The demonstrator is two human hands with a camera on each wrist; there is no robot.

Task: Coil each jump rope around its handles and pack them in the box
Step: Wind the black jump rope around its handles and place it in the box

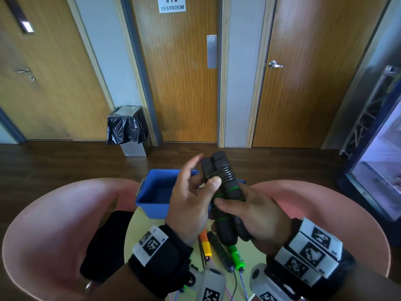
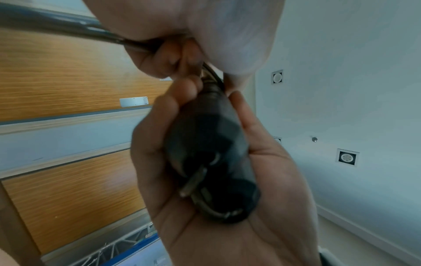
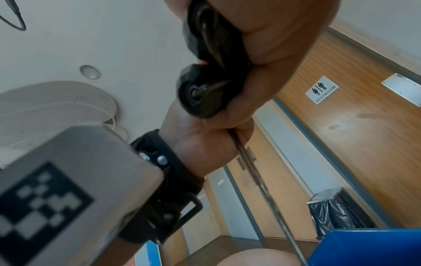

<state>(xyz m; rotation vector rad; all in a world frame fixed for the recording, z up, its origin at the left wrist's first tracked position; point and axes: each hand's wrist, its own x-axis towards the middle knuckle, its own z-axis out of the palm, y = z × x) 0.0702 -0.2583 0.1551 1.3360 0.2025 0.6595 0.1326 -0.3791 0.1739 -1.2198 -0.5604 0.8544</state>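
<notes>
handles: two black handles (image 1: 225, 192) side by side, raised above the table, upper ends pointing away, over the near edge of the box
rope: dark rope (image 1: 223, 173) coiled in tight turns round the upper part of both handles; thin green bands lower down
right hand: right hand (image 1: 258, 216) wrapped round the lower half of the handles, thumb across the front (ends of both handles show at the palm in the right wrist view)
left hand: left hand (image 1: 191, 198) just left of the handles, thumb tip pressed on the coil, fingers curled, pinching the rope in the left wrist view
box: blue box (image 1: 152, 192) on the table beyond the hands, nothing visible inside
table: pale yellow round table (image 1: 138, 231); orange handle (image 1: 205, 244), dark handle (image 1: 219, 253) and green handle (image 1: 236, 257) lying near the wrists, thin cords trailing toward the near edge
chairs: pink chair (image 1: 54, 224) on each side
room: dark wood floor, three wooden doors, restroom sign (image 1: 172, 4), bin (image 1: 127, 127) with black bag
hard to tell: free rope end blurred; box partly hidden by left hand
</notes>
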